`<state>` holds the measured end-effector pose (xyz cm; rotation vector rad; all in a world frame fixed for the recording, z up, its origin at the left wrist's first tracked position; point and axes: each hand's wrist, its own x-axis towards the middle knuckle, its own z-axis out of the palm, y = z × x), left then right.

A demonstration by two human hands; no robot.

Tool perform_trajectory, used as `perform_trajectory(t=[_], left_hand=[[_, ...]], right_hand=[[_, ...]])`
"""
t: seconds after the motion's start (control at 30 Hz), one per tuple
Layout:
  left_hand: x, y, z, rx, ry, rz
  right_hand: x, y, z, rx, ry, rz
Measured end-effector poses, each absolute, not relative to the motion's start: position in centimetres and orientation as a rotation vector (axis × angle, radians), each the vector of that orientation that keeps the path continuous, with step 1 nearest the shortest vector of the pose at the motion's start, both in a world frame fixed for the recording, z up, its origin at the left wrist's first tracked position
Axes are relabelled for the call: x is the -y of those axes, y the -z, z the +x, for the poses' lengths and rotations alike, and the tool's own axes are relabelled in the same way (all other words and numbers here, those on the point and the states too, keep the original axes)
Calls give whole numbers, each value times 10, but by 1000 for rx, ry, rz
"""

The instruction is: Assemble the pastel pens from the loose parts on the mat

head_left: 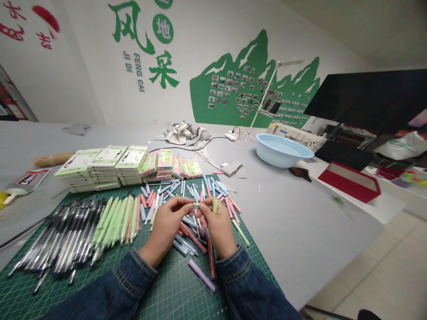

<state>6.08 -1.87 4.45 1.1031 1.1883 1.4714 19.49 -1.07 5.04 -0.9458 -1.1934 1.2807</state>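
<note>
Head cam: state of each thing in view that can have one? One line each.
left hand, pinching thin pen part
right hand, holding pale green pen barrel
pale blue basin, upright on the table
pale green pen boxes, stacked in piles
purple pen barrel, lying loose on cutting mat
crumpled cloth, heaped

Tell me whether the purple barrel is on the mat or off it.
On it: the purple barrel lies flat on the green cutting mat.

green gridded cutting mat [173,293], mint-green pens [115,220]
</note>
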Motion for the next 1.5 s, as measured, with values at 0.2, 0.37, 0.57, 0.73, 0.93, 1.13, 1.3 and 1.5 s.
perform_trajectory(t=[0.2,0.37,0.57,0.73,0.93,1.13,1.3,1.5], left_hand=[[18,-43,61,-1168,-1478,1136],[12,-38,62,-947,-1409,695],[13,-35,60,-875,-1306,596],[15,-40,56,-916,-1236,961],[15,-46,46,-1053,-1214,1158],[12,-52,41,-1094,-1331,1268],[12,-68,38,-1075,-1456,1291],[20,-82,41,-1133,-1537,1366]], right_hand=[[9,-50,194,1147,-1365,-909],[9,-43,190,1207,-1343,-939],[7,-38,192,1210,-1334,-968],[6,-40,195,1227,-1285,-985],[9,-48,192,1224,-1429,-930],[11,-44,193,1122,-1632,-788],[15,-48,189,1217,-1561,-751],[23,-61,183,1355,-1418,-734]])
